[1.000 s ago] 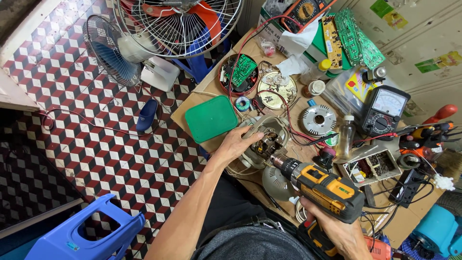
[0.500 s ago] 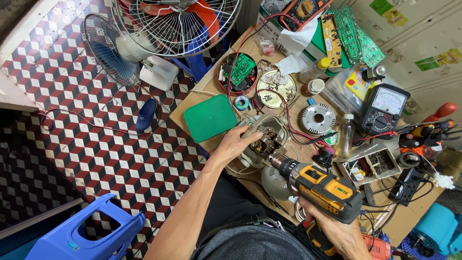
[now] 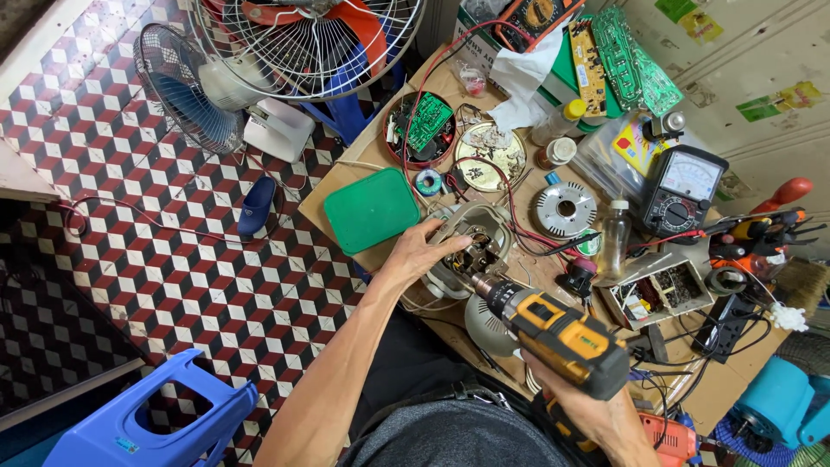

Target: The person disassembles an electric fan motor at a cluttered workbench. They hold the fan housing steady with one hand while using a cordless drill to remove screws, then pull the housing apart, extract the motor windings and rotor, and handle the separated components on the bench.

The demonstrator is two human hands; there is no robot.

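two fans (image 3: 186, 95) (image 3: 311, 39), two circuit boards (image 3: 428, 121) (image 3: 635, 56), one drill (image 3: 553, 333).

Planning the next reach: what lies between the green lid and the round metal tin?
In the head view, a small roll of wire lies between green lid and tin.

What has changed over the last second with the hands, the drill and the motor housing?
Almost nothing. The left hand still steadies the motor housing, and the right hand keeps the same grip on the yellow cordless drill, its tip still at the housing's near edge. Neither hand took hold of anything new or let go. The green lid, the multimeter and the other parts on the bench lie where they were.
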